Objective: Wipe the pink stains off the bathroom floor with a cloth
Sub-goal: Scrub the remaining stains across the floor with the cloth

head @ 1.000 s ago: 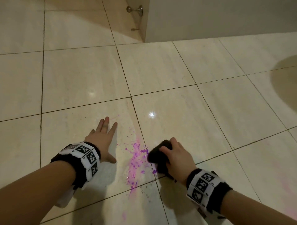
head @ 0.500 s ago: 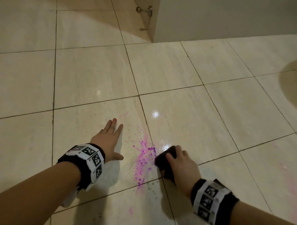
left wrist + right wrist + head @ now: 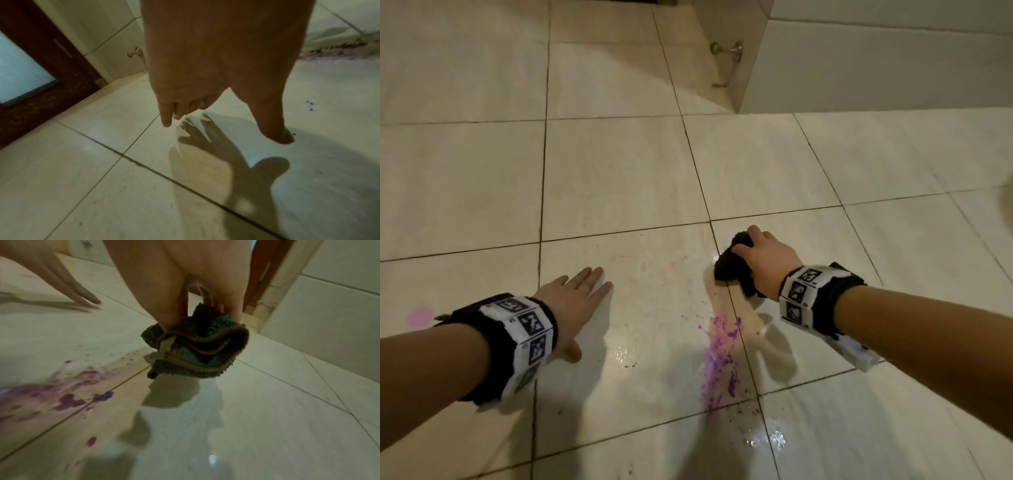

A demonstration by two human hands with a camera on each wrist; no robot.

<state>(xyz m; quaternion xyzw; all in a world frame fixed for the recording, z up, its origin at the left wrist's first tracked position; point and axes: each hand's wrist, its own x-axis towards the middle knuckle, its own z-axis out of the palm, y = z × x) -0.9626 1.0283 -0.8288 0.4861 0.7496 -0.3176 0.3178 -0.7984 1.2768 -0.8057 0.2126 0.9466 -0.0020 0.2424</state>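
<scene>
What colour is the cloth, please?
Dark grey-blue cloth with brown edging, clearest in the right wrist view.

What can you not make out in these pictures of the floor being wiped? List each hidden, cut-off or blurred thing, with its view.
- Head view: the right hand covers much of the cloth.
- Right wrist view: the pink stain is blurred and cut off by the left edge.
- Left wrist view: whether the left hand touches the floor is unclear.
- Head view: a second pink spot is partly hidden behind the left wristband.
</scene>
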